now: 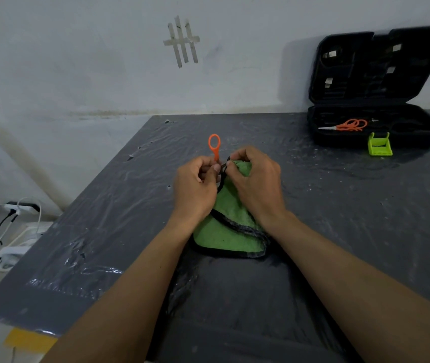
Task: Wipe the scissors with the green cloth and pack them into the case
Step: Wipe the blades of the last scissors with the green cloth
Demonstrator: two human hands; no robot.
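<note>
My left hand (195, 186) grips a pair of orange-handled scissors (214, 146); one orange finger loop sticks up above my fingers and the blades are hidden. My right hand (254, 179) pinches the green cloth (230, 229) with its black edging, bunched against the scissors right beside my left hand. The cloth's lower part lies on the table. A black case (376, 132) stands open at the back right, its lid leaning on the wall. A second pair of orange scissors (344, 126) lies inside its lower half.
A small bright-green plastic piece (380, 144) stands in front of the case. The dark table (104, 231) is covered with wrinkled plastic film. A power strip with cables (21, 208) lies on the floor at the left. Tape strips (182, 41) are stuck on the wall.
</note>
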